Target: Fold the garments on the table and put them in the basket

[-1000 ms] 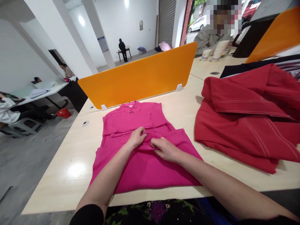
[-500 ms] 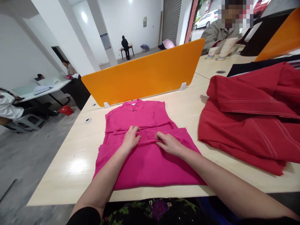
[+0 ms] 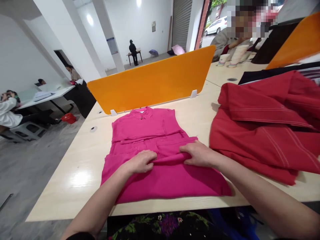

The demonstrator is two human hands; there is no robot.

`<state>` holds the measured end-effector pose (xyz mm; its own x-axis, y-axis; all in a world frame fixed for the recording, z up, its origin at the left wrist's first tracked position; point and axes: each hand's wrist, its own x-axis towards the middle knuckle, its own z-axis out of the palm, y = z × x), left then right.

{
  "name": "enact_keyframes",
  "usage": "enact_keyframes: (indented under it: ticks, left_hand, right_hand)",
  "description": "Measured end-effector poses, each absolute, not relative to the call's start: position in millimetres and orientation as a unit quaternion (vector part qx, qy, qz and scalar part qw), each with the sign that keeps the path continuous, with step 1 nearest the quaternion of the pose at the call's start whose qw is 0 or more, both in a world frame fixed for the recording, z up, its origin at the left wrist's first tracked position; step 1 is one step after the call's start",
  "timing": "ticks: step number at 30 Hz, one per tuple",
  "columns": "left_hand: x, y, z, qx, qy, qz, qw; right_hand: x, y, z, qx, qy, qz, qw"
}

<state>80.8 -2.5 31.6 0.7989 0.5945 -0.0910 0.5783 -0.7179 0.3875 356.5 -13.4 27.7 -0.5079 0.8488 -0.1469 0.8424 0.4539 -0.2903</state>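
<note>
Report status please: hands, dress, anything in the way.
Left hand and right hand both pinching a fold of the pink dress. Dress flat on table. Red garment close beside right hand, not touching.

1. The room was bright and evenly lit — ceiling lights (image 3: 90, 19) glowed overhead, and daylight entered through the doorway (image 3: 212, 20) at the back.
2. A white glare patch sat on the glossy table (image 3: 80, 178).
3. Shadows were soft and short — one lay beside the red garment (image 3: 265, 130).
4. Wide-angle distortion bent the edges, and the far right was slightly blurred.
</note>
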Motion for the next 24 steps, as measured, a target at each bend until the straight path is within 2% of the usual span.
enact_keyframes:
  ticks: [6,11,14,18,21,24]
  left_hand:
    - [80,-9,35,0.898,0.374,-0.002,0.23]
    - [79,0,30,0.873,0.416,0.027,0.252]
    - [78,6,27,0.848,0.448,0.049,0.28]
    - [78,15,21,0.822,0.452,0.127,0.322]
    - [82,21,13,0.814,0.48,0.204,0.255]
    - [87,24,2,0.81,0.529,0.193,0.166]
  right_hand:
    - [388,-15,30,-0.544,-0.823,0.156,-0.058]
    - [404,-13,32,-0.55,-0.824,0.131,-0.048]
    - [419,-3,25,-0.555,-0.814,0.17,0.016]
    - [433,16,5,-0.549,-0.767,0.275,0.188]
    - [434,27,-12,-0.593,-0.678,0.326,0.286]
    - [431,31,-24,-0.654,-0.622,0.301,0.307]
